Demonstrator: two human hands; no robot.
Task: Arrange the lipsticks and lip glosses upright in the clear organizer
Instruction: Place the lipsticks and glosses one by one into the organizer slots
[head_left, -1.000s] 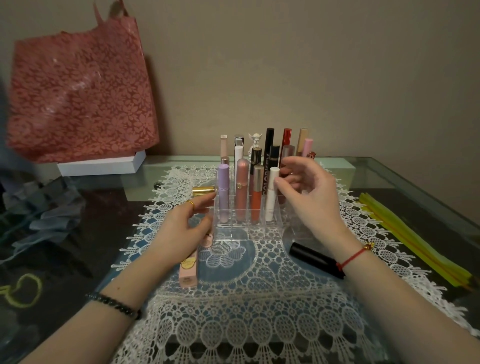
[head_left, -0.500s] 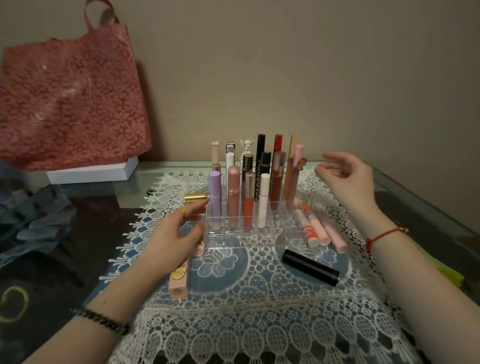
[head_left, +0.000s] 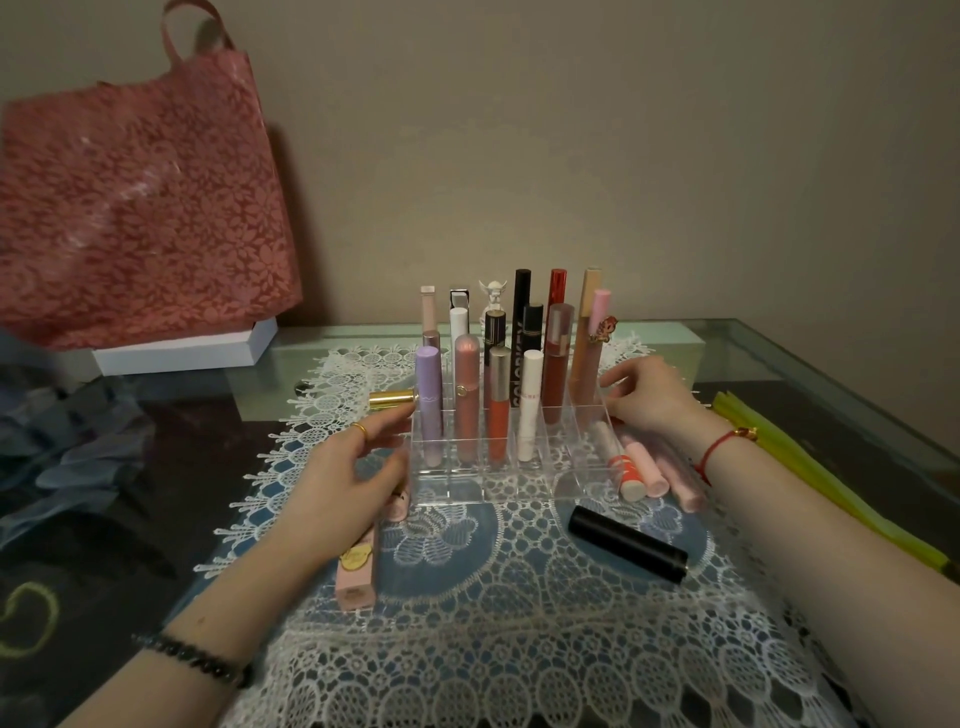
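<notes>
while the clear organizer (head_left: 511, 470) stands on the lace mat (head_left: 519, 623) with tubes upright in its compartments, it is flanked by both hands. the left hand (head_left: 345, 480) is held loosely open against its left wall, nothing gripped. the right hand (head_left: 649, 400) is curled at its right wall; whether anything is held cannot be told. a black lipstick (head_left: 628, 543) and a pink box (head_left: 358, 569) are seen lying on the mat.

Head view looks forward-down (close) over the organizer (head_left: 511, 462).
</notes>
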